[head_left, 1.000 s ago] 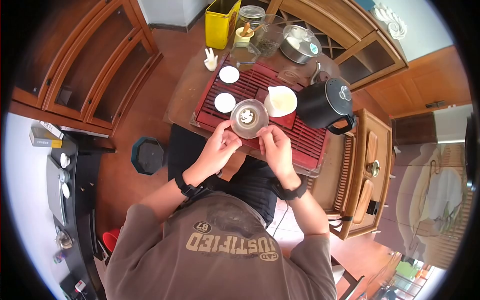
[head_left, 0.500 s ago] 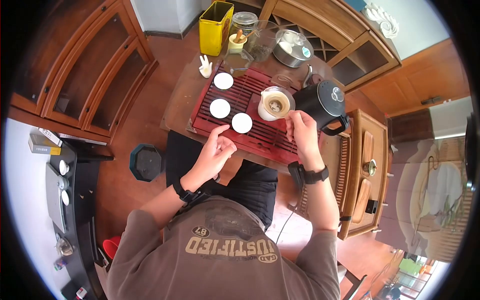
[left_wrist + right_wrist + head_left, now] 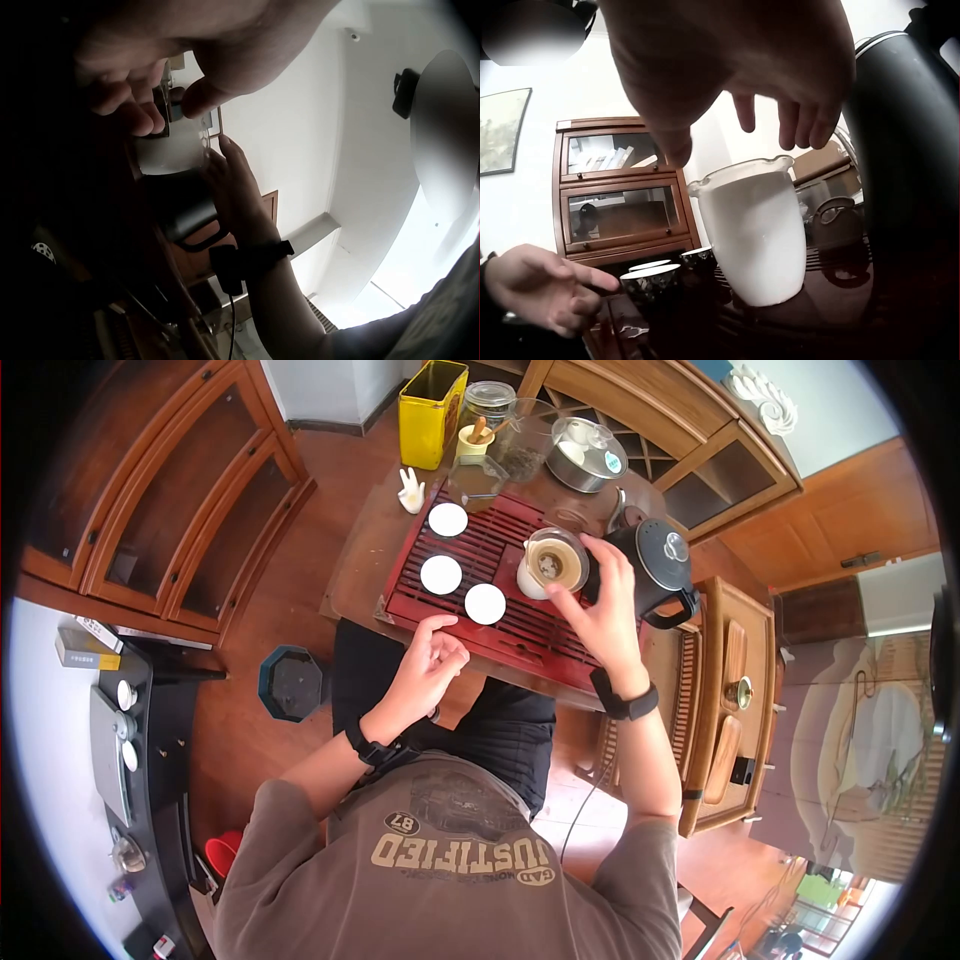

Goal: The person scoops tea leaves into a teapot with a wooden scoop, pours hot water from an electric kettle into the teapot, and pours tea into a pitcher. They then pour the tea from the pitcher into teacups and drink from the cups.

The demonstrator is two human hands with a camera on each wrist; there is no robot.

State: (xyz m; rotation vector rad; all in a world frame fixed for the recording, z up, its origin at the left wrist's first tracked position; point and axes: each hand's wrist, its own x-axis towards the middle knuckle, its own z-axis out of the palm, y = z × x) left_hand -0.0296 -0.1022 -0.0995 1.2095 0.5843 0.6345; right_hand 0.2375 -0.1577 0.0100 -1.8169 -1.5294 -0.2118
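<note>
A white pitcher [image 3: 757, 240] stands on the slatted red tea tray [image 3: 545, 645]. On its mouth sits a clear-rimmed tea strainer [image 3: 551, 564]. My right hand [image 3: 608, 608] spreads thumb and fingers around the strainer's near right side. In the right wrist view those fingers hang just above the rim, apart from one another. Three small cups, white inside, stand left of the pitcher; the nearest cup [image 3: 485, 604] is beside it. My left hand [image 3: 430, 662] hovers at the tray's front edge, fingers loosely curled, holding nothing.
A black electric kettle [image 3: 662, 565] stands close to the right of the pitcher. Behind the tray are a yellow tin [image 3: 428, 420], a glass jar [image 3: 490, 402], a round metal pot [image 3: 585, 465] and a white hand-shaped figurine [image 3: 411, 492]. A wooden side stand [image 3: 720, 710] is at right.
Both hands held the strainer over the near side of the tray. It now rests on the pitcher, uncovering the third cup. The right hand moved right, let go and spread; the left drew back slightly.
</note>
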